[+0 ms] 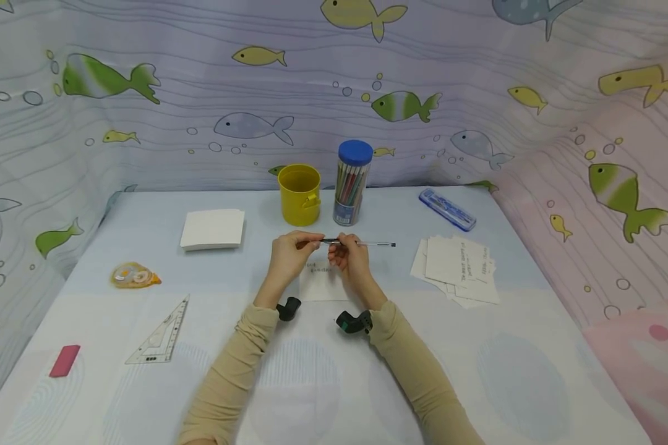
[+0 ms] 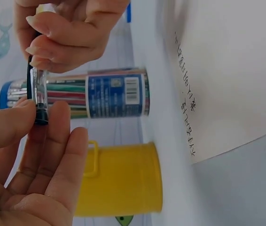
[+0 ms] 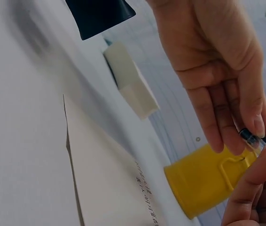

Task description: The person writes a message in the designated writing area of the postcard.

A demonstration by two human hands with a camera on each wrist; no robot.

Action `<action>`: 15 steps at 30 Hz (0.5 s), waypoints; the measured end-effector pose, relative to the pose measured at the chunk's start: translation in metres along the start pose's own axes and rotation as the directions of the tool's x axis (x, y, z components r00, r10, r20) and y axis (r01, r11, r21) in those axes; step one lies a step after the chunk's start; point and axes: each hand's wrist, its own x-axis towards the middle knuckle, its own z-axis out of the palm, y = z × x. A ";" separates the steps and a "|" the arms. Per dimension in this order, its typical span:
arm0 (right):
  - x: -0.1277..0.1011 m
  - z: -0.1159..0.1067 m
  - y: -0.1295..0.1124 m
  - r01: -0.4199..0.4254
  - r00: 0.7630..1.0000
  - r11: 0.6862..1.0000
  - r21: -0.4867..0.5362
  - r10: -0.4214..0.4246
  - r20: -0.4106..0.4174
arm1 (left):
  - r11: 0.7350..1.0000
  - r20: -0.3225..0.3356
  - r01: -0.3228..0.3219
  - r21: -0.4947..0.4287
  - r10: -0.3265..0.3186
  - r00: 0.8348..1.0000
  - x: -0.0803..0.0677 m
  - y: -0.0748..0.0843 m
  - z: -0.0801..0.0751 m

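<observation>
Two arms in long sleeves

The person wears long beige sleeves (image 1: pixel 228 377) that reach down to both wrists. The cloth looks soft and has small folds near the cuffs. A small black camera (image 1: pixel 288 308) sits on the left wrist. Another black camera (image 1: pixel 354 322) sits on the right wrist, and it has a bit of green on it. The left hand (image 1: pixel 287 258) and the right hand (image 1: pixel 352 262) are bare, with no rings.

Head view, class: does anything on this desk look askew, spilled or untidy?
The written cards right of the hands lie in a loose, fanned heap with edges askew, unlike the squared blank stack on the left. Nothing looks spilled or damaged; the yellow cup and pencil tube stand upright.
</observation>
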 end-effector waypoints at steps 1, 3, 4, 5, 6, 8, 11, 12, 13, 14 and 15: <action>0.000 0.000 0.000 -0.003 1.000 1.000 0.001 0.003 -0.001 | 1.000 -0.004 0.000 -0.005 0.000 1.000 0.000 0.000 0.000; -0.001 0.000 0.001 -0.002 1.000 1.000 -0.007 0.002 -0.004 | 1.000 -0.015 0.001 -0.021 -0.001 1.000 -0.001 0.000 0.001; -0.001 -0.001 0.001 -0.001 1.000 1.000 -0.011 0.001 -0.008 | 1.000 -0.021 0.002 -0.030 -0.002 1.000 -0.001 0.001 0.001; -0.001 -0.001 0.001 0.001 1.000 1.000 -0.018 -0.001 -0.012 | 0.999 -0.028 0.004 -0.039 -0.005 1.000 -0.001 0.001 0.002; -0.001 -0.001 0.001 0.001 1.000 1.000 -0.020 -0.002 -0.019 | 0.999 -0.037 0.007 -0.053 -0.009 0.999 -0.001 0.002 0.002; -0.001 -0.001 0.000 0.005 0.999 0.999 -0.033 -0.006 -0.033 | 0.997 -0.058 0.009 -0.075 -0.013 0.998 -0.001 0.002 0.003; 0.000 -0.002 0.000 0.002 0.999 0.999 -0.045 -0.005 -0.047 | 0.996 -0.089 0.009 -0.084 -0.017 0.996 0.000 0.000 0.003; 0.001 -0.002 -0.001 0.001 0.999 0.999 -0.041 -0.002 -0.047 | 0.996 -0.098 0.009 -0.088 -0.018 0.995 0.000 0.000 0.004; 0.001 -0.003 -0.001 0.000 0.999 0.999 -0.037 -0.001 -0.041 | 0.996 -0.104 0.008 -0.085 -0.017 0.994 0.000 -0.001 0.004; 0.000 -0.003 -0.001 -0.004 0.999 1.000 -0.027 0.003 -0.032 | 0.996 -0.107 0.010 -0.086 -0.019 0.994 0.001 -0.001 0.004; 0.000 -0.003 -0.002 -0.005 1.000 1.000 -0.020 0.005 -0.018 | 0.996 -0.110 0.013 -0.086 -0.022 0.994 0.001 -0.001 0.003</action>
